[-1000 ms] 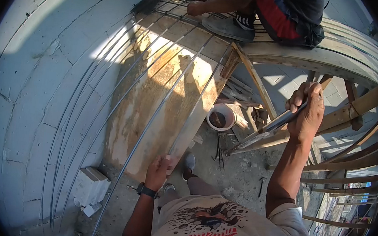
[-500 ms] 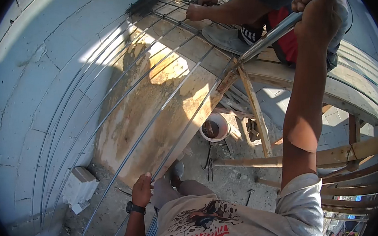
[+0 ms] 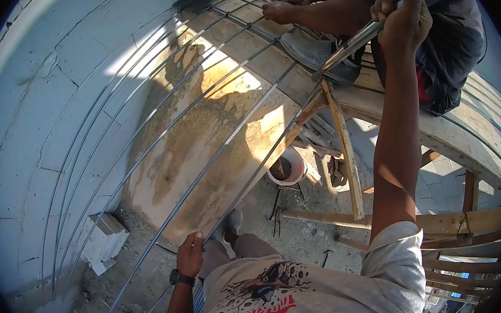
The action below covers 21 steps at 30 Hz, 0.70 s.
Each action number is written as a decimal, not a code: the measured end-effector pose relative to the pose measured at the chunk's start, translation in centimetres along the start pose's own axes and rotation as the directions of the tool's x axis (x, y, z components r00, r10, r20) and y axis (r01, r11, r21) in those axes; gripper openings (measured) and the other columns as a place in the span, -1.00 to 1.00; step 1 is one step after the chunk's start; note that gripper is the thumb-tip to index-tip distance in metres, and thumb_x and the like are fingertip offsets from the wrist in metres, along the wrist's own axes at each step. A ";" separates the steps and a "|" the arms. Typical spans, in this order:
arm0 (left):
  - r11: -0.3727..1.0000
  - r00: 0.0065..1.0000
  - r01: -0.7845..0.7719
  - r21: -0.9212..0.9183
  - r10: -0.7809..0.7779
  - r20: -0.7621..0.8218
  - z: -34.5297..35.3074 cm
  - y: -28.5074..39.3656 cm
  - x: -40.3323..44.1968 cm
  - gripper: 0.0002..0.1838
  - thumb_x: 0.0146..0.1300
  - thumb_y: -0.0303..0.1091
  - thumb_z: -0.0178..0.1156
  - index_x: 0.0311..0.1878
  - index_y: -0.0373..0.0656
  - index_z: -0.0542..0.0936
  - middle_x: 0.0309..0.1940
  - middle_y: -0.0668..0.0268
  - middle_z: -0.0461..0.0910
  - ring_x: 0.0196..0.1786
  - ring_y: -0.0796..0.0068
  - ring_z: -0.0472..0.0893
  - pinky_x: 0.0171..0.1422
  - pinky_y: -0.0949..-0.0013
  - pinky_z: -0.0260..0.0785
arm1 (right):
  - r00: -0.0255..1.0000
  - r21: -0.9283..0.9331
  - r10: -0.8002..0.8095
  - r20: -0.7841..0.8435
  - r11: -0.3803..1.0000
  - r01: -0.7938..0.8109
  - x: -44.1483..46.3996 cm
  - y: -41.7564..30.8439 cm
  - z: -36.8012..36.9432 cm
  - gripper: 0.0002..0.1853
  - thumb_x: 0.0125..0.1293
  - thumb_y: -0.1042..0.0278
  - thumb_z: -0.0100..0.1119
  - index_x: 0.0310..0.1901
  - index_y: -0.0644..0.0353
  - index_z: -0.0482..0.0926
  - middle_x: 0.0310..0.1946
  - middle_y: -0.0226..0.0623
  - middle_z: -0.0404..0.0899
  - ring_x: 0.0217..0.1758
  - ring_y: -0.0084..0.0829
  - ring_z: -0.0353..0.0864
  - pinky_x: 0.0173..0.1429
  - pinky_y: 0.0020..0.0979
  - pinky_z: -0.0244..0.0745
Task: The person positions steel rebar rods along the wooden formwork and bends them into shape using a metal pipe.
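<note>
My right hand (image 3: 402, 24), arm stretched forward, is closed around the upper end of a metal pipe (image 3: 353, 48). The pipe's lower end meets the wooden platform's edge, close to where a steel reinforcing bar (image 3: 261, 168) starts its slope down toward me. Low in view, my left hand (image 3: 190, 255) has its fingers closed on the near part of that same bar. Several other long bars (image 3: 205, 167) slope alongside it to the left. A co-worker's hand (image 3: 280, 12) rests by the bar grid (image 3: 249, 4) at the top.
A co-worker sits on the platform (image 3: 379, 113), with a grey shoe (image 3: 307, 51) beside the pipe. A stained board (image 3: 172, 167) lies under the bars, against a block wall (image 3: 22, 107). On the floor are a bucket (image 3: 298, 165) and a white block (image 3: 102, 242). Wooden struts (image 3: 346, 156) stand right.
My right hand and the pipe's upper end have shifted left and slightly up. My left hand stays on the bar. The co-worker's hands and legs have moved, and the view has shifted a little.
</note>
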<state>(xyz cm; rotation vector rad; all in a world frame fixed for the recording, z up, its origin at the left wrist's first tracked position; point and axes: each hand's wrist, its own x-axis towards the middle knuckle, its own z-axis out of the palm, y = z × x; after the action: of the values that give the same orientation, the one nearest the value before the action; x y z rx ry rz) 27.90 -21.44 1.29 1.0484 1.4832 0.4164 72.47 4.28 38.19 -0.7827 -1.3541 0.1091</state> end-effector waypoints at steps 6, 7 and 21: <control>0.998 0.995 0.051 0.032 -0.054 0.085 -0.4 -0.1 0.4 -0.33 0.56 0.25 -0.05 0.25 -0.22 0.59 -0.09 0.19 0.71 -0.24 0.44 0.71 -0.38 0.41 0.53 | 0.989 0.054 0.134 0.064 0.989 -0.137 1.3 0.1 -1.4 -0.60 0.53 0.00 0.06 -0.44 0.07 0.38 -0.72 -0.43 0.30 -0.81 -0.57 0.18 -0.69 -0.49 0.20; 0.998 0.994 0.062 0.029 -0.064 0.086 -0.3 -0.1 0.4 -0.33 0.56 0.26 -0.05 0.25 -0.22 0.59 -0.09 0.19 0.71 -0.24 0.45 0.70 -0.37 0.41 0.53 | 0.984 0.069 0.163 0.071 0.983 -0.167 1.3 0.0 -1.6 -0.60 0.52 0.00 0.05 -0.43 0.07 0.37 -0.72 -0.42 0.31 -0.81 -0.57 0.18 -0.69 -0.49 0.20; 0.994 0.989 0.110 -0.007 -0.108 0.098 0.2 -0.4 -0.1 -0.32 0.55 0.27 -0.05 0.20 -0.22 0.63 -0.16 0.18 0.70 -0.25 0.39 0.73 -0.39 0.36 0.53 | 0.983 0.071 0.141 0.121 0.986 -0.150 1.8 0.0 -1.9 -0.66 0.51 0.10 -0.06 -0.42 0.07 0.35 -0.71 -0.40 0.30 -0.81 -0.55 0.20 -0.70 -0.44 0.19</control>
<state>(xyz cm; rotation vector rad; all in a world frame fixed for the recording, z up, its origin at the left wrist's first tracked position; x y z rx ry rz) 27.87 -21.79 0.96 0.9600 1.4419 0.2923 74.60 4.34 39.63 -0.8176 -1.3925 0.3262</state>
